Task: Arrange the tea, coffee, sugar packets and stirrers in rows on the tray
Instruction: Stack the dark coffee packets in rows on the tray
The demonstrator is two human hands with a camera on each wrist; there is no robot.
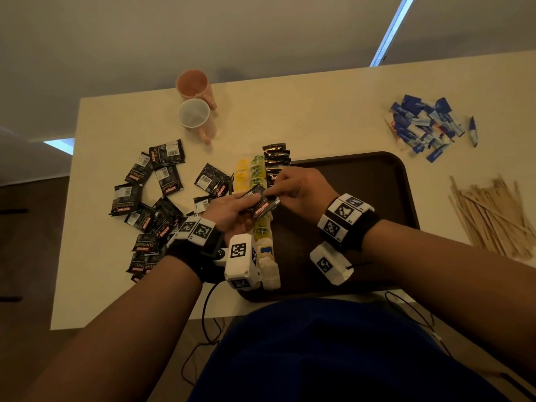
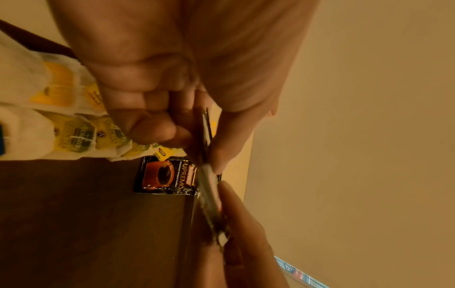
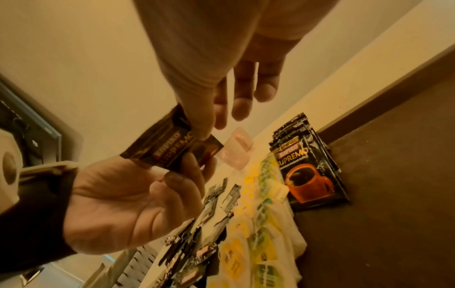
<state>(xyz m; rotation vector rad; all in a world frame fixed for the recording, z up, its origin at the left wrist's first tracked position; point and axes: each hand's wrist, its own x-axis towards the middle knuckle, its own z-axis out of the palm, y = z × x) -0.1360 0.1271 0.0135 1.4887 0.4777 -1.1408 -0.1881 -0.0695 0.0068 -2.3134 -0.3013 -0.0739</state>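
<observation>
Left hand (image 1: 232,211), right hand (image 1: 301,188) both pinching coffee sachet (image 1: 262,203) between them, above tray (image 1: 362,181) left edge.

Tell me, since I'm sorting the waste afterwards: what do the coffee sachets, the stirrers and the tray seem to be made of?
The coffee sachet held by both hands looks like glossy printed foil or plastic film: shiny, with crimped edges. The stirrers look like bare pale wood, thin flat sticks. The tray seems to be dark brown matte plastic with a moulded rim, though this is uncertain.

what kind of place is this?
Probably an office or hotel refreshment setup: a cream table with two mugs, a brown serving tray, piled coffee sachets and wooden stirrers.
</observation>
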